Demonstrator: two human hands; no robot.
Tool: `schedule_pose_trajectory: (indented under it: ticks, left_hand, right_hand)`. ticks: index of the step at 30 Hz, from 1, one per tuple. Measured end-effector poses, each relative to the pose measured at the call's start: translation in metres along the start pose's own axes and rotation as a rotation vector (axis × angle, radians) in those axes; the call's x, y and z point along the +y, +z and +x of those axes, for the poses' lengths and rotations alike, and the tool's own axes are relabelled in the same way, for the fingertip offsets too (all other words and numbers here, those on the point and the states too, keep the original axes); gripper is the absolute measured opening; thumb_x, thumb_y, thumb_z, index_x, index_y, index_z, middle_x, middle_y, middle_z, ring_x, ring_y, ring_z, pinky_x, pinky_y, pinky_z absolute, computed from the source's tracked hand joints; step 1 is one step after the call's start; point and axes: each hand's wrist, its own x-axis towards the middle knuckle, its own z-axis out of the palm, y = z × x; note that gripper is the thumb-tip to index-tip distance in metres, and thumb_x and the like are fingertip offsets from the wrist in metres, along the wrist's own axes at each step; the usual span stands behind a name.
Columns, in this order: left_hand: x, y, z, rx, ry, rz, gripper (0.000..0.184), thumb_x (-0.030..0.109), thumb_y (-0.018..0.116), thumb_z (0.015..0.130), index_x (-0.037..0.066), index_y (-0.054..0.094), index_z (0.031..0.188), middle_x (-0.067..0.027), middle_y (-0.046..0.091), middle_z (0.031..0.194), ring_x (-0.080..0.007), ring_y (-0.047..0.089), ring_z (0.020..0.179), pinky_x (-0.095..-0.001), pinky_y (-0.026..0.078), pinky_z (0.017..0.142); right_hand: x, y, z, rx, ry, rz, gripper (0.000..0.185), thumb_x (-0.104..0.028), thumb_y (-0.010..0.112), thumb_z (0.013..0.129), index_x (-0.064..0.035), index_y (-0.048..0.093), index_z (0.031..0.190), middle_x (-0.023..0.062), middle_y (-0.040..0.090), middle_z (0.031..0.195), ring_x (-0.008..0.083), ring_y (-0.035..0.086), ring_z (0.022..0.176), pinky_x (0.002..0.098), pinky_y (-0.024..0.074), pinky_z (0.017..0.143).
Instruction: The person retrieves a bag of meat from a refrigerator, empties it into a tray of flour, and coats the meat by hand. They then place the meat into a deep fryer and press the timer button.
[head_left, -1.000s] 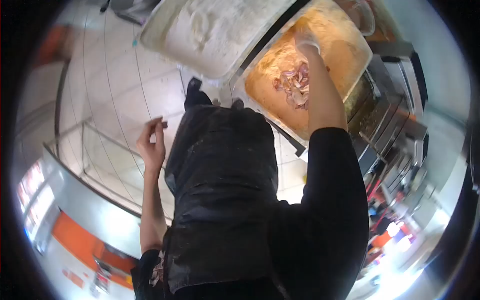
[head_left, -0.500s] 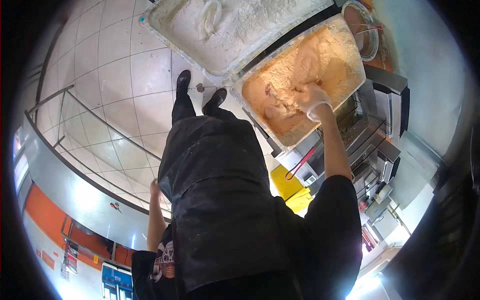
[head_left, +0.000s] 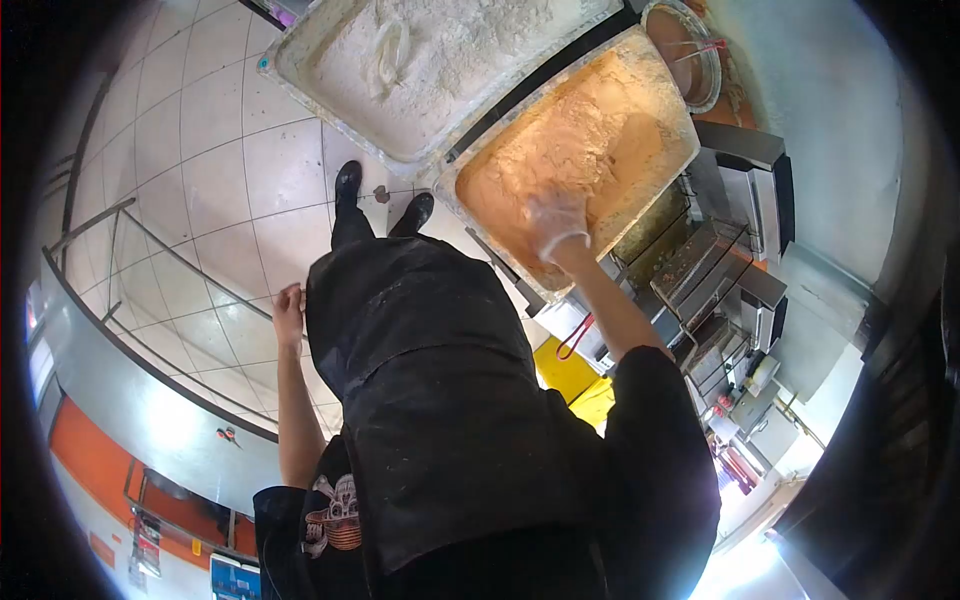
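Observation:
My right hand, in a clear plastic glove, is down in a tub of orange-tinted flour. It touches the flour near the tub's front left part. Motion blurs its fingers, so I cannot make out their shape or any object in them. Beside my black apron hangs my left hand, bare, its fingers curled in with nothing visible in them. A second tub stands to the left, with pale flour and a whitish limp glove-like piece lying on top.
A round container of brownish liquid with a red-handled utensil sits beyond the tub. Metal kitchen equipment lines the right side. A red-handled tool hangs below the tub. On my left are a metal counter and a rail.
My right hand has moved left and towards me through the flour. My left hand has risen slightly beside the apron. The whole view has shifted a little.

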Motion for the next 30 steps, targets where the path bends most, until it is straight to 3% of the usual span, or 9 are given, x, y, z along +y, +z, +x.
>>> schedule_pose_trajectory:
  ticks: [3, 6, 8, 11, 20, 23, 26, 28, 30]
  left_hand:
    - [-0.074, -0.022, 0.011, -0.006, -0.096, 0.088, 0.026, 0.021, 0.048, 0.083, 0.000, 0.052, 0.098, -0.0048, 0.057, 0.083, -0.0140, 0.054, 0.076, -0.0253, 0.043, 0.067]
    - [-0.161, -0.056, 0.015, -0.012, 0.056, 0.458, 0.026, 0.022, 0.049, 0.081, 0.000, 0.054, 0.095, -0.0050, 0.059, 0.085, -0.0150, 0.055, 0.079, -0.0265, 0.043, 0.070]
    - [-0.192, -0.072, 0.020, -0.046, -0.312, 0.126, 0.026, 0.023, 0.050, 0.080, 0.000, 0.057, 0.092, -0.0062, 0.060, 0.089, -0.0157, 0.055, 0.082, -0.0269, 0.042, 0.073]
    - [-0.165, -0.062, 0.005, -0.021, -0.324, 0.122, 0.027, 0.023, 0.049, 0.080, 0.001, 0.057, 0.094, -0.0068, 0.060, 0.089, -0.0157, 0.055, 0.083, -0.0264, 0.041, 0.075]
    - [-0.036, -0.003, -0.010, 0.043, -0.094, -0.054, 0.029, 0.029, 0.051, 0.082, 0.005, 0.051, 0.098, -0.0076, 0.057, 0.083, -0.0126, 0.056, 0.070, -0.0241, 0.044, 0.061]
    - [-0.072, -0.002, 0.023, -0.057, -0.081, -0.075, 0.030, 0.027, 0.050, 0.082, 0.004, 0.051, 0.101, -0.0073, 0.058, 0.084, -0.0143, 0.056, 0.072, -0.0241, 0.044, 0.063]
    - [-0.114, -0.013, 0.057, -0.184, 0.096, 0.301, 0.030, 0.014, 0.044, 0.077, 0.000, 0.050, 0.103, -0.0083, 0.058, 0.088, -0.0158, 0.055, 0.076, -0.0232, 0.043, 0.065]
    - [-0.091, -0.006, 0.042, -0.165, 0.073, 0.280, 0.029, 0.013, 0.044, 0.077, 0.000, 0.050, 0.102, -0.0090, 0.058, 0.087, -0.0159, 0.055, 0.077, -0.0237, 0.043, 0.064]
    - [-0.086, -0.005, 0.036, -0.147, 0.039, 0.259, 0.028, 0.011, 0.044, 0.077, 0.000, 0.050, 0.102, -0.0097, 0.058, 0.087, -0.0159, 0.055, 0.078, -0.0243, 0.044, 0.063]
  right_hand:
    - [0.053, 0.041, -0.003, 0.254, -0.027, -0.309, 0.042, -0.027, 0.054, 0.069, -0.0117, 0.047, 0.107, 0.0119, 0.050, 0.104, 0.0293, 0.044, 0.099, 0.0408, 0.0324, 0.085]
    - [0.094, 0.037, 0.020, 0.101, -0.040, -0.249, 0.048, -0.027, 0.057, 0.066, -0.0111, 0.046, 0.110, 0.0137, 0.050, 0.107, 0.0304, 0.045, 0.100, 0.0379, 0.0374, 0.082]
    - [0.105, 0.009, 0.029, 0.057, 0.085, 0.015, 0.047, -0.029, 0.060, 0.065, -0.0106, 0.049, 0.107, 0.0153, 0.052, 0.102, 0.0307, 0.049, 0.094, 0.0364, 0.0408, 0.076]
    - [0.109, -0.032, 0.046, 0.160, 0.406, 0.309, 0.046, -0.033, 0.061, 0.065, -0.0084, 0.051, 0.103, 0.0199, 0.054, 0.095, 0.0319, 0.052, 0.088, 0.0359, 0.0428, 0.073]
    - [0.145, 0.150, 0.065, 0.375, 0.306, 0.212, 0.027, -0.033, 0.052, 0.073, -0.0148, 0.057, 0.093, 0.0119, 0.061, 0.086, 0.0232, 0.058, 0.082, 0.0338, 0.0444, 0.065]
    - [0.119, 0.118, 0.051, 0.015, 0.519, 0.209, 0.025, -0.028, 0.049, 0.075, -0.0123, 0.056, 0.093, 0.0122, 0.059, 0.091, 0.0232, 0.055, 0.089, 0.0328, 0.0433, 0.069]
    - [0.112, 0.079, 0.026, 0.161, 0.671, 0.403, 0.031, -0.026, 0.051, 0.075, -0.0091, 0.054, 0.101, 0.0125, 0.057, 0.096, 0.0246, 0.053, 0.091, 0.0332, 0.0430, 0.073]
    - [0.090, 0.033, 0.001, 0.546, 0.349, 1.194, 0.040, -0.021, 0.055, 0.074, -0.0080, 0.049, 0.111, 0.0132, 0.057, 0.096, 0.0259, 0.053, 0.089, 0.0346, 0.0428, 0.074]
    - [0.072, 0.019, -0.013, 0.372, 0.523, 1.101, 0.048, -0.018, 0.057, 0.072, -0.0097, 0.043, 0.117, 0.0140, 0.055, 0.100, 0.0264, 0.053, 0.090, 0.0335, 0.0416, 0.078]
